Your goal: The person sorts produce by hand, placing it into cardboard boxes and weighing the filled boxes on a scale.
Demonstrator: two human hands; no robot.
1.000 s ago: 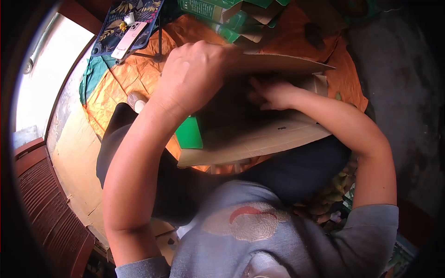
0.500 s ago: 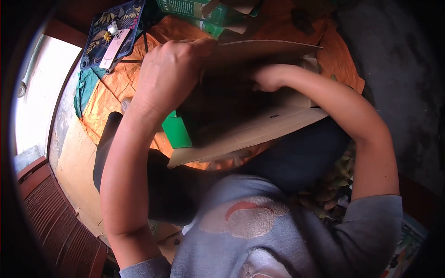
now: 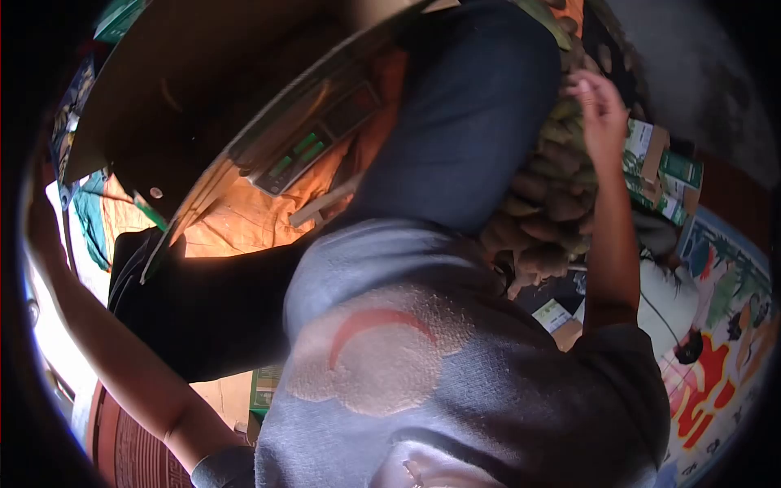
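Observation:
A large open cardboard box (image 3: 244,122) tilts across the upper left, in front of my legs. My left hand (image 3: 41,191) is at the dark left edge of the view, beside the box's far side. Its fingers are hidden, so any grip cannot be seen. Out to the right, my right hand (image 3: 598,102) hangs above a heap of brown and greenish lumpy produce (image 3: 553,191). That hand holds nothing, its fingers loosely bent and apart. Behind the box edge lies a digital scale (image 3: 301,154) with green lit digits.
Orange sheeting (image 3: 252,228) covers the floor under the scale. Small green and white cartons (image 3: 663,175) stand right of the heap. A printed picture sheet (image 3: 724,325) lies at the lower right, and a brown slatted piece (image 3: 138,439) at the lower left.
The view has turned to the right. My right hand has come out of the box and over to the produce heap. The box now sits farther left, with the scale showing.

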